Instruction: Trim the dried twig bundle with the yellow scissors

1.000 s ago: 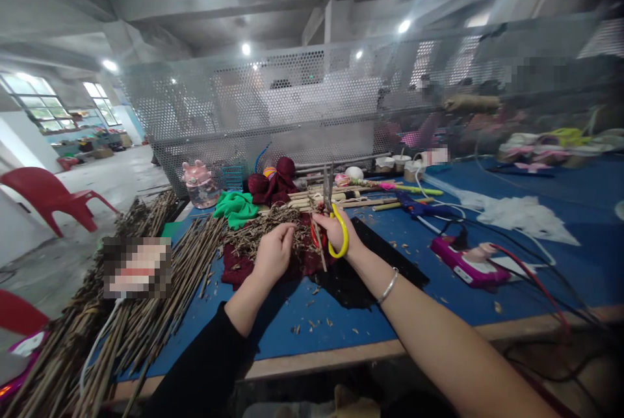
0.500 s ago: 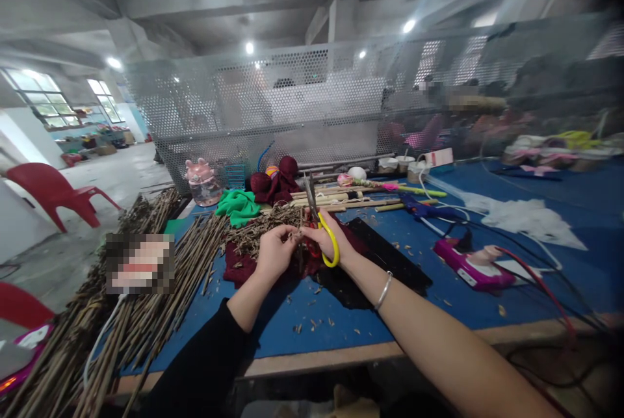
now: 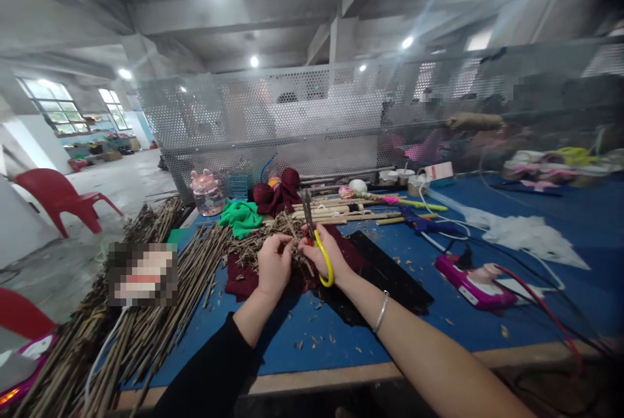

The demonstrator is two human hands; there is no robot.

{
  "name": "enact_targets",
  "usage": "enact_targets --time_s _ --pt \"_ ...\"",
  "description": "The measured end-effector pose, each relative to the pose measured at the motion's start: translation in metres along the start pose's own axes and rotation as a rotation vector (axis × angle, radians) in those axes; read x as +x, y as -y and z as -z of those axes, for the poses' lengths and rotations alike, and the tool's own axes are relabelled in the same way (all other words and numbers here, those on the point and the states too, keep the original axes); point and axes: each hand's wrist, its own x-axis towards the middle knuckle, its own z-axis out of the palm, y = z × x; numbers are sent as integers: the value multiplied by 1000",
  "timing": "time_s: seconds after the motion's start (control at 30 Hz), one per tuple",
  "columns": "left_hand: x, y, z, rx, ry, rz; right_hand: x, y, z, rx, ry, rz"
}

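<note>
My right hand [image 3: 325, 254] is closed round the yellow handle of a pair of scissors [image 3: 316, 229], blades pointing up and away. My left hand [image 3: 273, 263] is curled, fingertips pinching a thin dry twig [image 3: 288, 244] just left of the scissors. Both hands hover over a pile of short cut twigs [image 3: 253, 242] lying on a dark red cloth [image 3: 238, 278] on the blue table [image 3: 439, 314].
A large heap of long brown sticks [image 3: 146, 314] covers the table's left end. A green cloth [image 3: 241, 215], a pink bottle [image 3: 207, 192], bamboo rods [image 3: 341, 210], a pink glue gun [image 3: 472, 278] with cables and a black mat [image 3: 390, 268] lie around. A perforated metal screen [image 3: 316, 119] backs the table.
My right hand with the scissors has moved left and closer to my left hand, and the blades have tilted left. The camera has shifted slightly downward.
</note>
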Motion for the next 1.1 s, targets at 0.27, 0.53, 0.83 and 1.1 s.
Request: enact_targets --time_s 0.27,0.53,0.83,1.1 --pt "-3 -2 0 56 141 -124 3 -9 1 89 -41 -6" --pt "-7 -15 -9 -457 358 212 12 -23 7 456 -15 -185" --pt "21 12 10 -291 -25 339 13 -15 23 506 150 -318" --pt "26 3 10 -813 103 663 3 -10 13 419 317 -328"
